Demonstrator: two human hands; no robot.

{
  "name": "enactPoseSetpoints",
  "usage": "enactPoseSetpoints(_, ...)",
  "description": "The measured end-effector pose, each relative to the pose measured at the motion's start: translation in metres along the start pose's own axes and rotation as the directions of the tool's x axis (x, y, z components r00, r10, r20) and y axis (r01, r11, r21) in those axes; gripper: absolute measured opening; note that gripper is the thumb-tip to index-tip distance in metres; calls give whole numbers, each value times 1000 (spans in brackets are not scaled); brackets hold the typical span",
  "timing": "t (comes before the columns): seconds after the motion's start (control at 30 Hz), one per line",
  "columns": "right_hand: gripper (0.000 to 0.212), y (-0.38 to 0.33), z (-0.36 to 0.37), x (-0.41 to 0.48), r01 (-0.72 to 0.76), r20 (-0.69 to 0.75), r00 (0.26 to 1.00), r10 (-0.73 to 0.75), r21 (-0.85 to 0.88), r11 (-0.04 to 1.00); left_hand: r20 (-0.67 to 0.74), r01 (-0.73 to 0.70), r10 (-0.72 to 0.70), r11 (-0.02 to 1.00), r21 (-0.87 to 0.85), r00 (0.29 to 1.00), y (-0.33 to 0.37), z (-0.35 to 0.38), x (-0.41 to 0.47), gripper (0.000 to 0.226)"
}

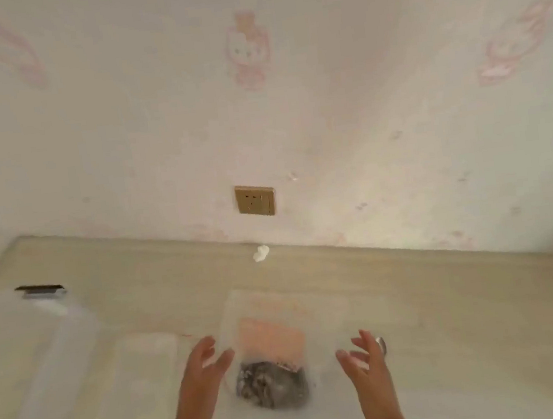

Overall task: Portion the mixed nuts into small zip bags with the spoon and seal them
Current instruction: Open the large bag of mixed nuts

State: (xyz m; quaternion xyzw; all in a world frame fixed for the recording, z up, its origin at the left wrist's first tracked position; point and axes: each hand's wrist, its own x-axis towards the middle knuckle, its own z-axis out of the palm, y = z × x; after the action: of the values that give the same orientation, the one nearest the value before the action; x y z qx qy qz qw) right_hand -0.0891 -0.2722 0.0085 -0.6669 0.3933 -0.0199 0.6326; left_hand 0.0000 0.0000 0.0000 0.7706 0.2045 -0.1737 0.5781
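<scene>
Most of the view is a pale wall (326,117) printed with faint pink cartoon cats. Below it runs a light wood-grain counter (450,293), its back edge against the wall. A blurred clear plastic container (37,357) fills the counter's left end. Midway along, toward the near edge, lies a clear bag of mixed nuts (270,382) with an orange label. The left hand (201,366) hovers just beside the bag and the right hand (362,358) near its other side, both with fingers spread, holding nothing. A gold wall socket (255,200) sits above the back edge. A metal spoon (382,343) peeks from behind the right hand. A small white lump (261,253) rests at the back edge.
</scene>
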Motion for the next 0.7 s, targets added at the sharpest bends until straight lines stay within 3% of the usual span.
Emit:
enactPoseSetpoints(0.1,86,-2,24,46,104,28,994,-106,39,994,51,-104,105,994,-22,993,-6,14,52,74)
enactPoseSetpoints(0.17,82,1,40,74,94,0,996,-95,125,988,83,-64,71,995,-77,994,-4,27,84,72)
enactPoseSetpoints(0.23,57,13,51,92,116,-35,993,-112,151,982,198,-54,86,985,-162,976,-15,43,102,70)
enactPoseSetpoints(0.3,15,23,63,115,202,-38,979,-199,164,966,298,-89,150,974,-209,943,-19,53,114,62)
enactPoseSetpoints(0.47,20,20,75,147,442,-25,893,-450,233,866,289,-352,426,895,-276,857,-15,52,138,9)
enactPoseSetpoints(0.6,19,-2,70,132,455,47,833,-551,506,733,307,-529,628,773,-350,715,9,33,130,23)
enactPoseSetpoints(0.7,23,-9,55,100,540,29,776,-630,484,688,300,-573,705,702,-423,643,22,18,106,17)
